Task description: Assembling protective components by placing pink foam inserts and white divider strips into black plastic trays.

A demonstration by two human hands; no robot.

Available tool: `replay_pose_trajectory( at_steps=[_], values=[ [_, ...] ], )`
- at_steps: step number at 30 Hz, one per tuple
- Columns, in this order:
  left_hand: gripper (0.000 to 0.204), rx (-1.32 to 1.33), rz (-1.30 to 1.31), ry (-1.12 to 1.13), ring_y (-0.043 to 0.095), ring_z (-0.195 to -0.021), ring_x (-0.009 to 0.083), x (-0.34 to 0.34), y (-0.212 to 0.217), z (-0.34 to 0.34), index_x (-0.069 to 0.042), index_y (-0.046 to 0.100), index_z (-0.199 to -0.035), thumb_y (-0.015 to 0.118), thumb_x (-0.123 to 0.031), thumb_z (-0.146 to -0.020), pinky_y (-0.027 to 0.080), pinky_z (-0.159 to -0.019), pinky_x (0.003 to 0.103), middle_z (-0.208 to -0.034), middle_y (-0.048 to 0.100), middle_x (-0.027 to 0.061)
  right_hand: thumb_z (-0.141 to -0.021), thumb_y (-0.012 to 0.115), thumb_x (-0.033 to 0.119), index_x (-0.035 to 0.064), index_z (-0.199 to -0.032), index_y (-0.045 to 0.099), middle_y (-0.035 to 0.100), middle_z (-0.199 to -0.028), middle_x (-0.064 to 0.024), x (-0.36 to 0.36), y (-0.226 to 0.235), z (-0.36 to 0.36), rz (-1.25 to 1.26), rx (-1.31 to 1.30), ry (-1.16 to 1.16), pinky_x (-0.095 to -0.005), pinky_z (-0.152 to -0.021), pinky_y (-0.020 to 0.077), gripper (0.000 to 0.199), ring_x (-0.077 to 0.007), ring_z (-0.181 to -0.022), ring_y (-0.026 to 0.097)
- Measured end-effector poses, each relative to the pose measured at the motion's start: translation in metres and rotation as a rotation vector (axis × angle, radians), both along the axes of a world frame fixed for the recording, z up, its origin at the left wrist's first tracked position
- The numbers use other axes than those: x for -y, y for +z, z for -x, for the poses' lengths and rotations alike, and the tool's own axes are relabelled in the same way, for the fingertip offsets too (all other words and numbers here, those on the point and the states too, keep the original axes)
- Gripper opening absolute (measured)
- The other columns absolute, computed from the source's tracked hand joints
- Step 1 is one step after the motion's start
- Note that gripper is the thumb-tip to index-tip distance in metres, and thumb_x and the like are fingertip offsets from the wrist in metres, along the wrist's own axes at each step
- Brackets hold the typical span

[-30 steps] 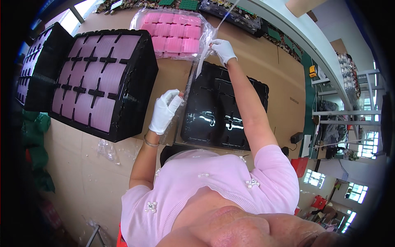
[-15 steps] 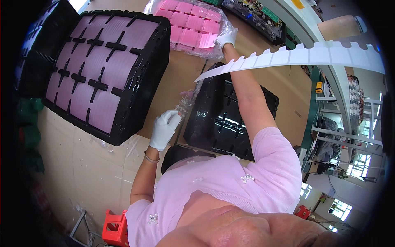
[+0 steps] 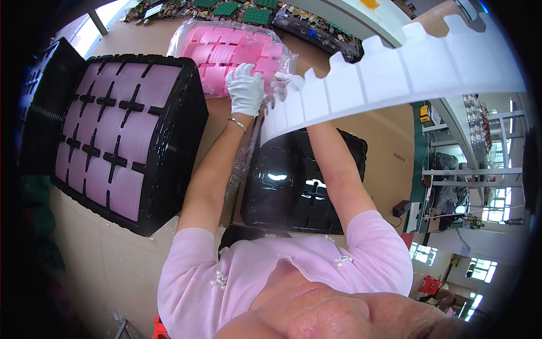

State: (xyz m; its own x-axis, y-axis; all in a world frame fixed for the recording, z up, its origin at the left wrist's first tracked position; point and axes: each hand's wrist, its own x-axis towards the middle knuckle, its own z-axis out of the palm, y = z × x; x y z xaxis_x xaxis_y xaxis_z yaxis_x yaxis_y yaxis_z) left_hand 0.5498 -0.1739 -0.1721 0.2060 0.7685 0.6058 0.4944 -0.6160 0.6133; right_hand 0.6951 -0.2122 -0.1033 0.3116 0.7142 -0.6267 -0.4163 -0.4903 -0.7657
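Observation:
A stack of pink slotted pieces [image 3: 214, 37] lies in a clear plastic bag [image 3: 179, 42] at the far middle of the table. My left hand [image 3: 246, 93], in a white glove, rests at the stack's near right side with its fingers stretched out and apart. Beside it, at the bag's right edge, is my white-gloved right hand [image 3: 291, 82]. A white strip with a scalloped edge [image 3: 389, 73] crosses the view close up and covers part of that hand and wrist, so its grip is unclear. Between my forearms and body lies a glossy black moulded plastic tray [image 3: 271, 195].
At left stands a tall stack of black trays [image 3: 183, 124] filled with lilac sheets [image 3: 121, 138]. A dark bin of small parts [image 3: 316, 37] and green boards [image 3: 226, 8] line the far edge. Crumpled clear film [image 3: 240, 166] lies beside the black tray.
My left hand has moved from near my body up to the pink stack. My right hand has shifted slightly left and nearer. The view has turned, and the white strip looms larger.

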Motion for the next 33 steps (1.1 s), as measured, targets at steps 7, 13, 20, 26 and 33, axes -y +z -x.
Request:
replay_pose_trajectory(
  at_steps=[7, 13, 20, 26, 33],
  values=[
    [0.019, -0.254, -0.153, 0.062, 0.049, -0.12, 0.0244, 0.029, 0.039, -0.003, -0.014, 0.068, -0.091, 0.068, -0.028, -0.077, 0.027, -0.104, 0.05, -0.118, 0.058, 0.006, -0.084, 0.064, 0.015, -0.0001, -0.097, 0.062, 0.066, -0.085, -0.0127, -0.057, -0.035, -0.037, -0.123, -0.146, -0.069, -0.0358, -0.057, 0.0503, 0.02, -0.0217, -0.065, 0.061],
    [0.039, 0.002, -0.155, 0.052, 0.047, -0.123, 0.0319, 0.023, 0.035, 0.016, -0.008, 0.064, -0.106, 0.072, -0.03, -0.075, 0.032, -0.103, 0.052, -0.126, 0.054, 0.0141, -0.084, 0.063, 0.012, -0.0006, -0.093, 0.064, 0.066, -0.082, -0.0127, -0.072, -0.06, -0.071, -0.136, -0.013, 0.007, -0.0343, -0.055, 0.0499, 0.015, -0.0213, -0.064, 0.062],
    [0.06, 0.132, 0.52, 0.417, 0.047, -0.122, 0.0403, -0.019, 0.035, 0.049, 0.003, 0.054, -0.12, 0.057, -0.048, -0.089, 0.039, -0.1, 0.045, -0.127, 0.052, 0.026, -0.085, 0.061, 0.01, 0.0012, -0.088, 0.065, 0.063, -0.073, -0.0095, -0.001, -0.045, -0.145, 0.024, 0.253, 0.244, -0.0323, -0.049, 0.0462, 0.009, -0.0189, -0.059, 0.059],
    [0.062, 0.553, 1.558, -0.308, 0.065, -0.099, 0.0299, 0.005, 0.036, 0.049, -0.004, 0.058, -0.121, 0.058, -0.055, -0.087, 0.045, -0.09, 0.041, -0.111, 0.067, 0.0149, -0.088, 0.062, 0.016, 0.0059, -0.086, 0.063, 0.052, -0.061, -0.0001, 0.062, -0.052, -0.192, 0.057, 0.246, 0.114, -0.0257, -0.046, 0.0396, 0.011, -0.0122, -0.049, 0.048],
    [0.032, 0.363, 0.91, -0.634, 0.058, -0.081, 0.0108, 0.023, 0.07, 0.021, -0.005, 0.065, -0.11, 0.065, -0.029, -0.089, 0.045, -0.072, 0.025, -0.093, 0.064, 0.001, -0.091, 0.058, 0.014, 0.0061, -0.084, 0.059, 0.052, -0.061, 0.0025, 0.14, 0.0, -0.176, -0.075, 0.075, -0.158, -0.0242, -0.046, 0.0401, 0.011, -0.011, -0.047, 0.046]
  ],
)
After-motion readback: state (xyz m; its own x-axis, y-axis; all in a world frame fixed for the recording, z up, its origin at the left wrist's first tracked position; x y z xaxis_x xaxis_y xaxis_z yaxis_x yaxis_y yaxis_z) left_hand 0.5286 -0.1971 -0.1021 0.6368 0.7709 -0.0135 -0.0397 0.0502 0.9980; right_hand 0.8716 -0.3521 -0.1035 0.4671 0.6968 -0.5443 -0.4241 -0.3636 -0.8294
